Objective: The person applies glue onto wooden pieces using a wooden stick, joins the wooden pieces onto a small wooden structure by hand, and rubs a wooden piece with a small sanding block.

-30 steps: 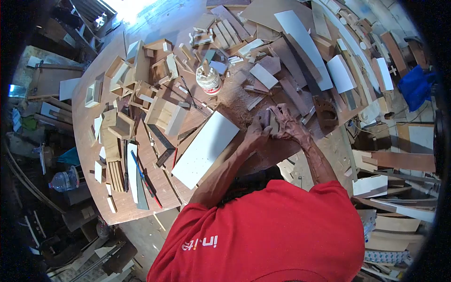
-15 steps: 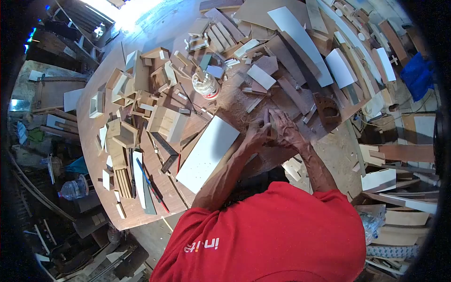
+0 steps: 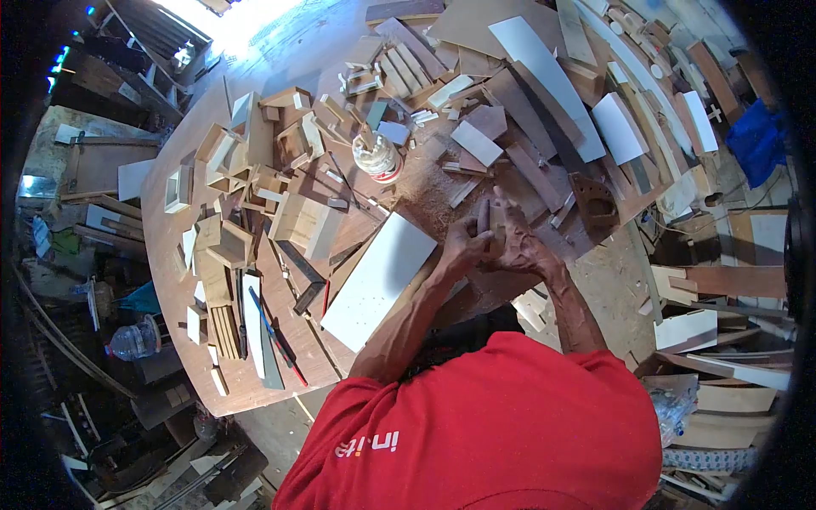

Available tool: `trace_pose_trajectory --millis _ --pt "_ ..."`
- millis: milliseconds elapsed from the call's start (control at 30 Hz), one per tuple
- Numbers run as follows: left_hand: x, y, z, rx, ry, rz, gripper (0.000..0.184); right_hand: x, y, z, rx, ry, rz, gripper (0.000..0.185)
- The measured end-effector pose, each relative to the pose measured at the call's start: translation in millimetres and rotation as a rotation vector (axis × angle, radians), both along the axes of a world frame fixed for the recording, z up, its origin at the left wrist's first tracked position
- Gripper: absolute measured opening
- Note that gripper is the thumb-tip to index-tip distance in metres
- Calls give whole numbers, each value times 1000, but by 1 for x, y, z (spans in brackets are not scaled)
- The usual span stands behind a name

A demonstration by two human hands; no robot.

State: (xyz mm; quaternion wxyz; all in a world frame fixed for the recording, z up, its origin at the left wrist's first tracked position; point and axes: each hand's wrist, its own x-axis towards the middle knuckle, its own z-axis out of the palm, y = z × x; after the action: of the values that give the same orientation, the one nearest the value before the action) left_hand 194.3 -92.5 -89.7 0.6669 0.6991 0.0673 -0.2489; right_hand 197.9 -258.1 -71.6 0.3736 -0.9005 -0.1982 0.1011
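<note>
My left hand [image 3: 464,240] and my right hand [image 3: 520,245] are close together over the near edge of the workbench. Between them is a small brown wooden piece [image 3: 494,228], mostly covered by the fingers. The left fingers are curled against its side; the right hand is turned partly palm up around it. Just left of my left forearm lies a white-faced board [image 3: 379,280]. Beyond the hands there is a heap of sawdust [image 3: 422,191] beside a white tub [image 3: 376,160] holding small sticks.
Small wooden boxes [image 3: 306,223] and offcuts crowd the left of the workbench [image 3: 174,319]. A blue-and-red pencil-like stick [image 3: 276,336] lies near its front left. Long boards [image 3: 544,85] are at the far right. A brown piece with holes [image 3: 592,202] is right of my hands.
My right hand has rolled from palm down to partly palm up. The left fingers have curled in more around the piece. The rest of the bench is the same.
</note>
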Motion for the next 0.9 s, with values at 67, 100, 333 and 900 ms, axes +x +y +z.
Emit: trace_pose_trajectory --millis 67,100,333,900 --pt "-2 1 13 -31 140 141 31 -2 -3 -8 114 -7 -98 92" --pt "-3 2 7 -32 139 146 31 -2 -5 -10 229 -11 -195 82" --pt "1 -1 -17 -64 -58 230 41 4 -3 -37 327 322 -258 43" --pt "-44 76 10 308 -295 183 18 180 92 7 -38 -260 -9 28"
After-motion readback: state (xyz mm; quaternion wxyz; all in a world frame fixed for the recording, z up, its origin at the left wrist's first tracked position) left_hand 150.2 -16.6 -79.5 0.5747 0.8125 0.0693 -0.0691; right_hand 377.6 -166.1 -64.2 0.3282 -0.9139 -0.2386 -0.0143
